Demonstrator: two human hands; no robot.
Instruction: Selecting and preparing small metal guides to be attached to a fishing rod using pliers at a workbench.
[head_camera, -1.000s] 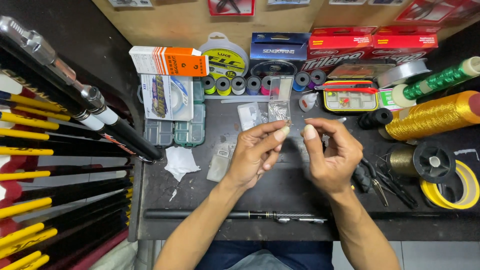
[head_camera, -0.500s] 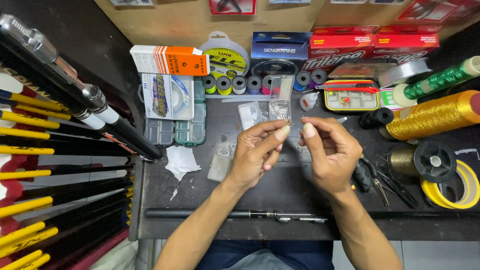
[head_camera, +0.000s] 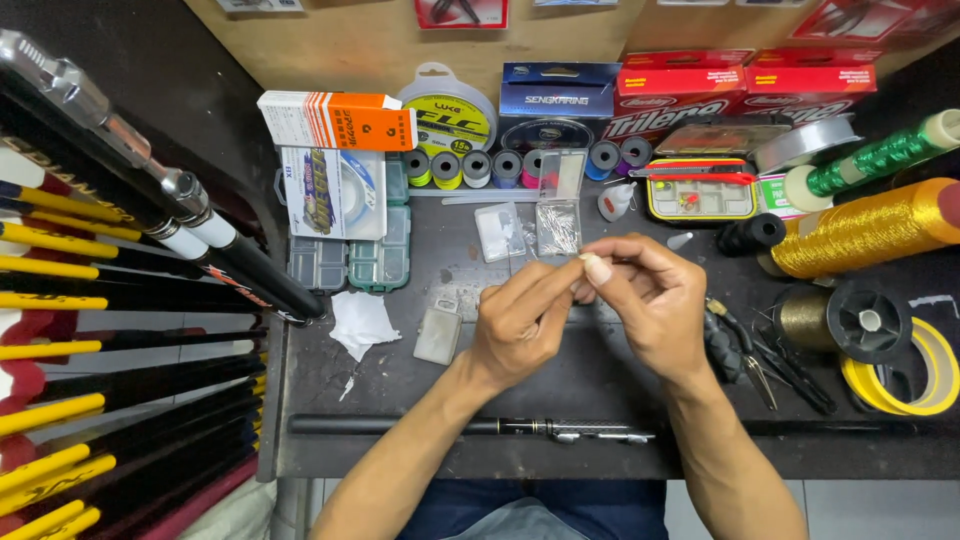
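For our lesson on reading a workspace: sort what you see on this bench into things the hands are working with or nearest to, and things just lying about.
In hand or nearest:
- left hand and right hand, fingertips pinched together on something too small to tell
- small clear bags just beyond the fingertips

Lying about:
- gold thread spool
- pliers
- yellow tape roll
- black rod
- white paper scrap

A dark, scuffed table (head_camera: 600, 390) stands against a plywood wall (head_camera: 330, 50); pale tiled floor (head_camera: 880, 510) shows below, evenly lit.
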